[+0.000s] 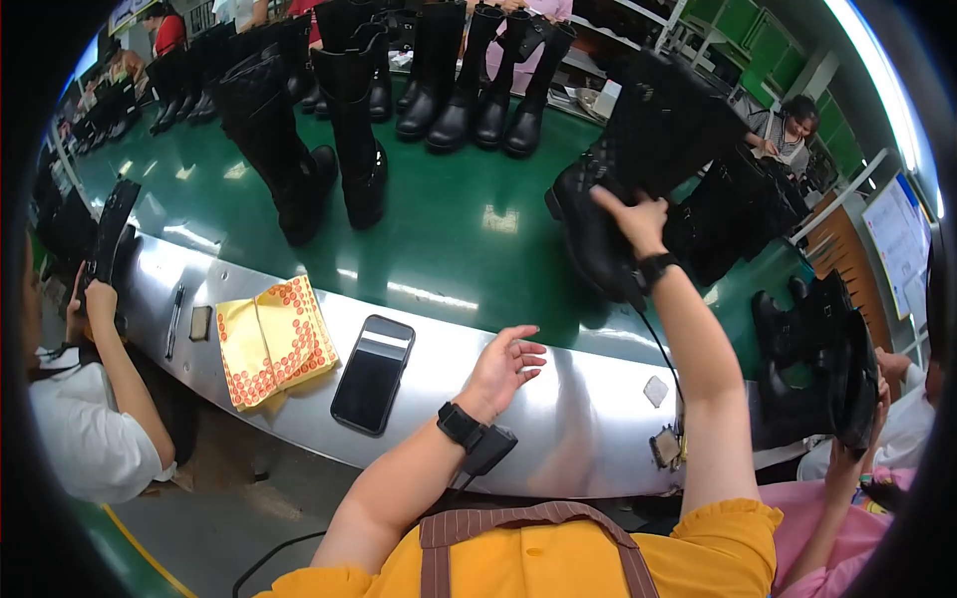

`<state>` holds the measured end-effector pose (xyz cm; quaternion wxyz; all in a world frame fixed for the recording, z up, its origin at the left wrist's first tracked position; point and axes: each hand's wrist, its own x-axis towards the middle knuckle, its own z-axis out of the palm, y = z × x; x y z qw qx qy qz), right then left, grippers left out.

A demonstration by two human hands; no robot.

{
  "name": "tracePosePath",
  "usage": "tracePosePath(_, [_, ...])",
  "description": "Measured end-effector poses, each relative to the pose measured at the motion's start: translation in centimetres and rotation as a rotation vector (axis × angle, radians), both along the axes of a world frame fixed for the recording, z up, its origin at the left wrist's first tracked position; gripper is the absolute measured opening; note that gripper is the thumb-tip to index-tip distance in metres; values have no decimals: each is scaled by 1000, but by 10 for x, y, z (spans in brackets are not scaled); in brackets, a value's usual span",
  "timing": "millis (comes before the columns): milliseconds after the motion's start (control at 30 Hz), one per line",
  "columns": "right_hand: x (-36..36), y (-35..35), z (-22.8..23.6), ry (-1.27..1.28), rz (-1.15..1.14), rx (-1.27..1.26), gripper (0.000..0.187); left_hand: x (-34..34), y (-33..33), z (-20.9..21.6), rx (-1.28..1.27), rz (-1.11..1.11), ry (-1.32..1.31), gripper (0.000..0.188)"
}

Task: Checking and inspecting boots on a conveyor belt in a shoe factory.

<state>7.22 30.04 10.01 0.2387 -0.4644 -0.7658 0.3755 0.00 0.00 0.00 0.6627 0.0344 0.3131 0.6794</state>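
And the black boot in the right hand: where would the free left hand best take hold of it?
Probably by the foot, coming from the lower left. The black boot is tilted, its shaft leaning to the upper right, so the foot is the part nearest the open left hand; the right hand holds it near the ankle.

Black boot [586, 237], green tabletop [454, 254]

Green worktop [439, 239], metal ledge [618, 389], grey floor [289, 498], yellow floor line [148, 550], bright strip light [885, 90]
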Motion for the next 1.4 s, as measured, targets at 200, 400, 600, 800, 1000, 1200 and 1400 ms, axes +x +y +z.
tracePosePath(200, [-11, -26, -77, -604, -139, 189, 110, 8, -17, 5, -92, -30, 51, 32])
tracePosePath(400, [13, -61, -86, -505, -13, 297, 105, 13, -17, 2, -82, -105, 89, 30])
tracePosePath(600, [-3, -78, -96, -610, -45, 425, 75, 15, -18, 7, -108, -94, 149, 28])
tracePosePath(800, [-43, -41, -105, -604, -147, 469, 68, 17, -19, 11, -111, -130, 154, 26])
tracePosePath(1000, [-113, -4, -90, -572, -371, 208, 66, 10, -16, 8, -123, -116, 133, 23])
tracePosePath(1200, [-139, 41, -90, -577, -391, 253, 65, 12, -16, 11, -145, -128, 146, 20])
tracePosePath(1400, [-127, 89, -105, -645, -299, 404, 74, 7, -14, 8, -150, -155, 163, 19])
